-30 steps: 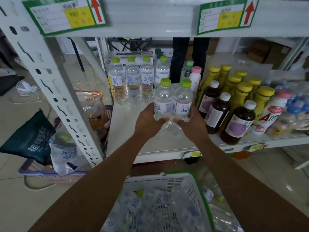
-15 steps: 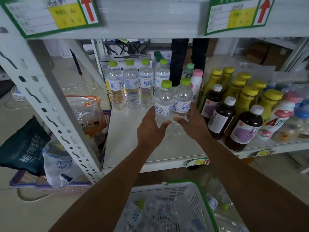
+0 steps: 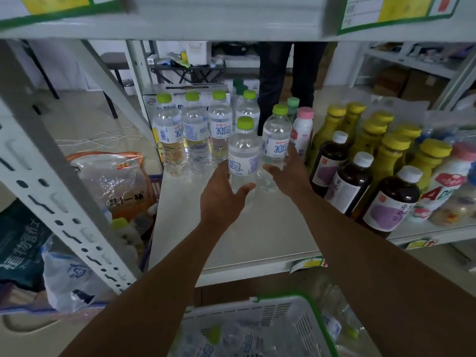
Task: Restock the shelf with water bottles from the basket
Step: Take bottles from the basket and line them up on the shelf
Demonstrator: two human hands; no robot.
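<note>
We are clasping 冰露 water two-handed.
Left hand (image 3: 221, 199) is wrapping the nearer bottle (image 3: 243, 150), right hand (image 3: 289, 173) the farther bottle (image 3: 275, 140).

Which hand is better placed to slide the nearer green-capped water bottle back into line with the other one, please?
Left: the left hand grips the nearer bottle low down, while the right hand holds the farther bottle.
</note>
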